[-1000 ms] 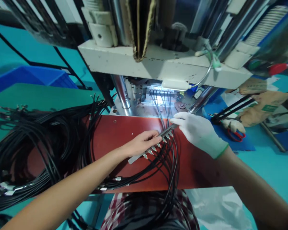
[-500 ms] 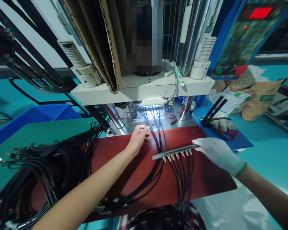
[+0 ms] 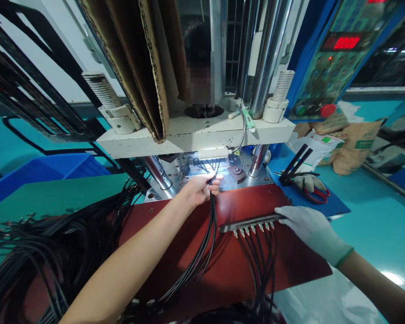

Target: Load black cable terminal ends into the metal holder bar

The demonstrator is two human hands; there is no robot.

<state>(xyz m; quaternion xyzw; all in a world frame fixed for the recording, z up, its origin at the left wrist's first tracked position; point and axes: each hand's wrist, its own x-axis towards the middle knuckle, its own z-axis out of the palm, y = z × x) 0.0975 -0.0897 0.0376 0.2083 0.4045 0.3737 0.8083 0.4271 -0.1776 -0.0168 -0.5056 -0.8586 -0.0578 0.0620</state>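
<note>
My bare left hand is closed around a bundle of black cables just in front of the machine's lit opening. The upper ends of these cables run into the bright mold area; the lower part curves down over the red-brown board. On the right, my white-gloved right hand grips the end of a dark metal bar. A row of metal connectors sits along that bar, with several black cables hanging from them toward my lap.
A white press plate spans above the opening between steel posts. Many coiled cables lie at left, near a blue bin. Red-handled pliers rest on a blue surface at right, below a control panel and paper bags.
My left hand has moved right and closed on the cables leading from the machine, bunching them together. The bar in my right hand has shifted slightly right and lower in view.
</note>
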